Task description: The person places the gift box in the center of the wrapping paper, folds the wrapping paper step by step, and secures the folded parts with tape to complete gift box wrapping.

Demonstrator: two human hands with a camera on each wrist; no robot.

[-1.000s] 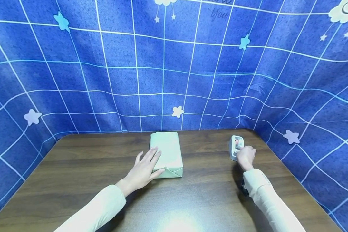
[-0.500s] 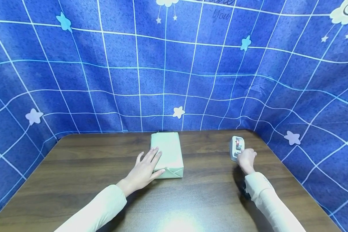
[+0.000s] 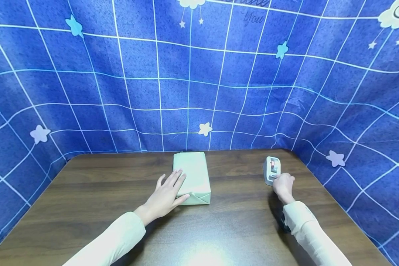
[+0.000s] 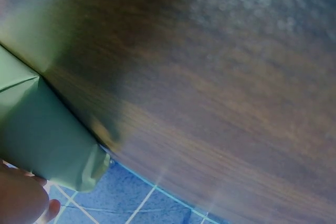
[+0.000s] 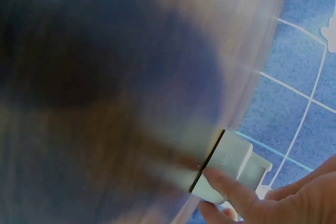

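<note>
A box wrapped in pale green paper (image 3: 194, 171) lies on the wooden table in the head view. My left hand (image 3: 164, 194) rests on its near left part, fingers spread and fairly straight, thumb along the near end. At the right of the table stands a small white tape dispenser (image 3: 270, 170) holding a reddish-cored roll. My right hand (image 3: 283, 186) has its fingers curled at the dispenser's near end. The right wrist view shows a fingertip (image 5: 212, 174) against the dispenser's wall (image 5: 231, 153), by its dark base edge. Any strip of tape between the fingers is hidden.
The brown wooden table (image 3: 103, 177) ends at the back against a blue curtain (image 3: 136, 92) with white grid lines and stars, which also hangs at both sides. Bright glare lies on the table's near middle.
My right hand has shifted slightly toward me, along the dispenser's near end, uncovering more of it. The dispenser, the wrapped box and my left hand keep their places, apart from a slight camera shift.
</note>
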